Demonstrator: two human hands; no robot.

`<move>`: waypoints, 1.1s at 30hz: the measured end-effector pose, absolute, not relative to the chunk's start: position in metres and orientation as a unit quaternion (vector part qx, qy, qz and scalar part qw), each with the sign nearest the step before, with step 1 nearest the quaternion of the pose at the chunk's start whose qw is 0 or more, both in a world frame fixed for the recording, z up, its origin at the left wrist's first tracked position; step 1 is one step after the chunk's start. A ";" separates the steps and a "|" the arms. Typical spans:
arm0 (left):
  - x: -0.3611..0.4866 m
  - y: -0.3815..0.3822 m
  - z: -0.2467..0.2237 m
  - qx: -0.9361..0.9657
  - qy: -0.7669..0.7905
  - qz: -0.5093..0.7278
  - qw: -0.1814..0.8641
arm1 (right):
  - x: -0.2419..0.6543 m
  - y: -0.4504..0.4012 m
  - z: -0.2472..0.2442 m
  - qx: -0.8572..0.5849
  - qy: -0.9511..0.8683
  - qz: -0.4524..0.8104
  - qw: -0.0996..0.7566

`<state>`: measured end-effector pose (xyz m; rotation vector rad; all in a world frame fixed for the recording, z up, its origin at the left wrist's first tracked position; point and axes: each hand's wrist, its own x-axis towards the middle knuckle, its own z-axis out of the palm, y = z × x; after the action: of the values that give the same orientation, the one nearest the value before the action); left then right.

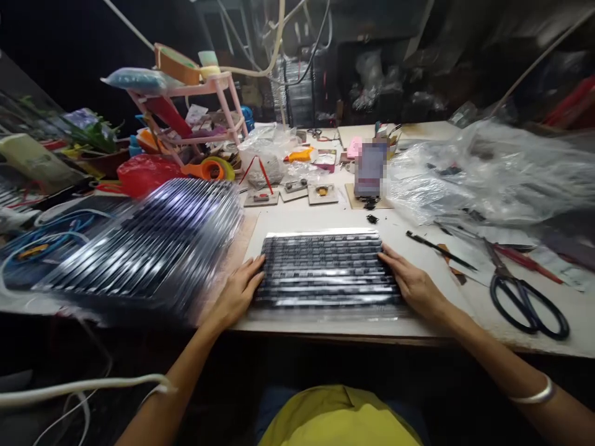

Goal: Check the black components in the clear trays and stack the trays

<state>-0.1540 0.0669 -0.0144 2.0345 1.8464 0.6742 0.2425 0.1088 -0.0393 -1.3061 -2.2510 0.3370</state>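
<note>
A clear plastic tray (pixel 325 269) with rows of dark, shiny strips lies flat on the white worktop in front of me. My left hand (pixel 237 292) holds its left edge, fingers along the side. At the opposite edge, my right hand (pixel 413 284) grips the tray's right side with the fingertips near its far corner. Further left is a stack of similar ribbed plastic trays (pixel 139 248), blurred by motion. What exactly the dark strips are is too blurred to tell.
Black-handled scissors (pixel 530 306), a red-handled tool (pixel 527 261) and a dark thin tool (pixel 439 251) lie at the right. Crumpled clear plastic (pixel 488 173) covers the back right. A pink rack (pixel 199 90) stands back left, with orange tape (pixel 209 169) near its foot.
</note>
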 end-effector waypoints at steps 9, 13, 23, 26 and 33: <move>-0.191 -0.013 -0.026 0.832 0.537 0.081 0.117 | 0.288 0.025 -0.006 -0.398 -0.906 0.133 0.054; -0.180 -0.020 -0.049 0.823 0.549 0.146 0.019 | 0.285 0.021 -0.026 -0.402 -0.908 0.056 0.106; -0.141 0.040 0.013 0.629 0.699 0.337 -0.044 | 0.266 0.089 0.025 -0.529 -0.769 0.050 0.357; -0.133 0.066 0.033 0.595 0.750 0.287 -0.033 | 0.241 0.112 0.036 -0.621 -0.718 0.073 0.307; -0.134 0.091 0.003 0.607 0.786 0.111 0.019 | 0.219 0.131 -0.006 -0.674 -0.721 0.102 0.126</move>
<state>-0.1344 0.0913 0.0034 1.8859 2.4413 0.3435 0.2195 0.1306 -0.0064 -1.9631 -2.0994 0.2959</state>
